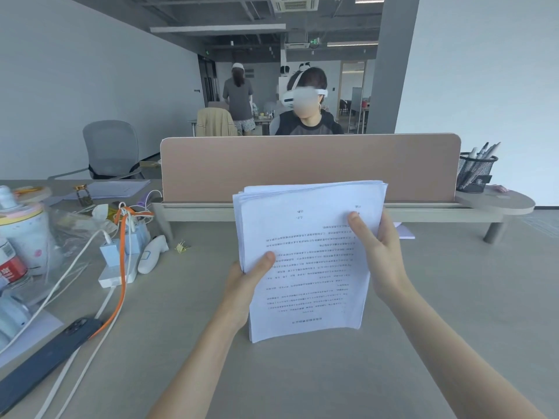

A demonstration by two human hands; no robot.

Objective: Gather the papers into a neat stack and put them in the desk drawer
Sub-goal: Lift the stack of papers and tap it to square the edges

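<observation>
**Stack in hand, drawer not yet in sight**

Both hands held the papers (305, 261) upright over the desk (438, 313), the bottom edge seemingly resting on or just above the surface near the person. The left hand (245, 285) gripped the lower left edge, thumb closed across the front sheet, remaining fingers behind and out of view. The right hand (378, 252) clasped the right edge higher up, thumb pressed on the printed face, fingers wrapped behind.

Progress, as judged: gathering looked largely done, since the sheets sat together as one bundle. Squaring was unfinished; the top edges fanned out unevenly and the left side showed staggered layers. One loose white sheet (405, 232) lay on the desk just behind the right hand, partly hidden, and more paper (118, 189) sat at far left near the clutter of cables (121, 267). Whether these belonged to the task could not be told. Putting the stack away remained entirely.

Hidden or unclear: no drawer showed anywhere in view; it presumably sat below the desk edge, outside the frame. The print on the front page read upside down and was too small to make out. The contact of the stack's bottom edge with the desk was uncertain.
</observation>
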